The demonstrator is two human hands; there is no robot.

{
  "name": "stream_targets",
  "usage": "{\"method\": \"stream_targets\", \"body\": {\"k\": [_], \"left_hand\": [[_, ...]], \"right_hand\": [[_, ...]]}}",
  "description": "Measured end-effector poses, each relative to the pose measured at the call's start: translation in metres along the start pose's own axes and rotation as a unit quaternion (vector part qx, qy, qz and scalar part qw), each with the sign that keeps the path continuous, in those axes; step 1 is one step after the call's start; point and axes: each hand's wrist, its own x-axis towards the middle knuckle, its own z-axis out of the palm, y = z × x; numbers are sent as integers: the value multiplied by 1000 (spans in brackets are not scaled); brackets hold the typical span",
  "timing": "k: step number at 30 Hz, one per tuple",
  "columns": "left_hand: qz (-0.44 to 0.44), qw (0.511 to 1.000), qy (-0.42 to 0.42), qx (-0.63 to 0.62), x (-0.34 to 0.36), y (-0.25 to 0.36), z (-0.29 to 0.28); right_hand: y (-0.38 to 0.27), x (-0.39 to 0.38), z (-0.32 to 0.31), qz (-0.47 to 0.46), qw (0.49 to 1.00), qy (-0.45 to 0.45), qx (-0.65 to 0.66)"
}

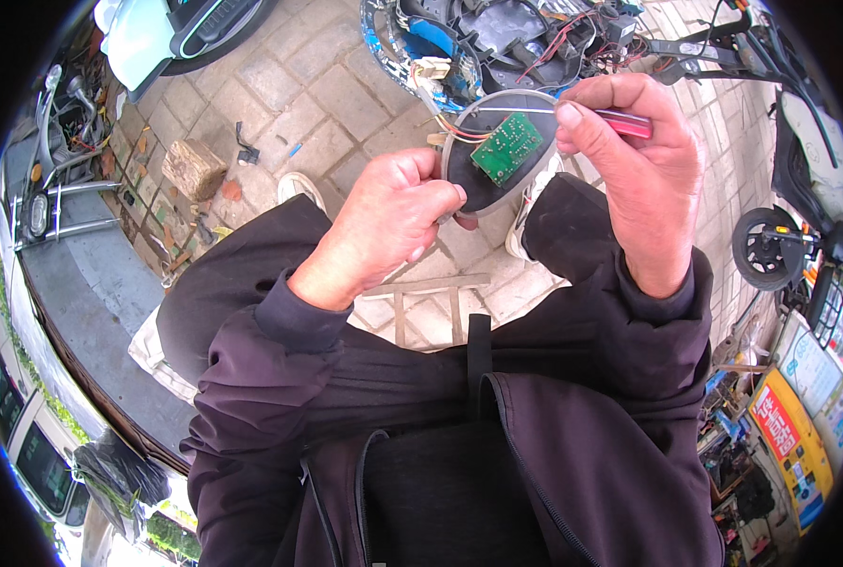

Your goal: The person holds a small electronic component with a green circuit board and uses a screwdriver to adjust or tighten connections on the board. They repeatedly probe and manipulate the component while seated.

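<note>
My left hand [383, 222] is closed on the rim of a round, dark, shallow housing [470, 189] with a grey edge, raised above the paving between my knees. Inside it sits a green circuit board [508, 149], solder side showing. Thin coloured wires [461, 132] run from the board's left side toward a pale connector [431, 67]. Between the thumb and fingers of my right hand [643, 180] is a screwdriver [626, 123] with a red handle. Its thin shaft points left across the upper part of the housing; whether its tip touches anything I cannot tell.
Ahead lie stripped vehicle shells with loose wiring [506, 42]. A wooden block [195, 170] and small scraps are on the paving at left. A grey flat platform [110, 312] runs along the left side. To the right stand a scooter wheel [766, 248] and a yellow panel [790, 444].
</note>
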Motion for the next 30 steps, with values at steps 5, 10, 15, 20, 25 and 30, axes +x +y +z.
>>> {"method": "stream_targets", "body": {"k": [5, 10, 15, 20, 25, 30], "left_hand": [[1, 1000, 10, -3, -1, 2, 0], [3, 1000, 11, 5, -1, 1, 0], [7, 1000, 24, 13, 0, 1, 2], [13, 1000, 20, 5, 1, 0, 1], [15, 1000, 20, 8, 2, -1, 0], [28, 999, 29, 19, 3, -2, 1]], "right_hand": [[-1, -1, -2, 3, 998, -29, -57], [-2, -2, -1, -11, 997, -27, -76], [-2, -3, -1, -5, 997, -17, -72], [-2, -3, -2, -8, 996, -18, -82], [-1, -2, 0, -25, 996, 14, -80], [-1, -2, 1, -30, 995, 18, -93]]}}
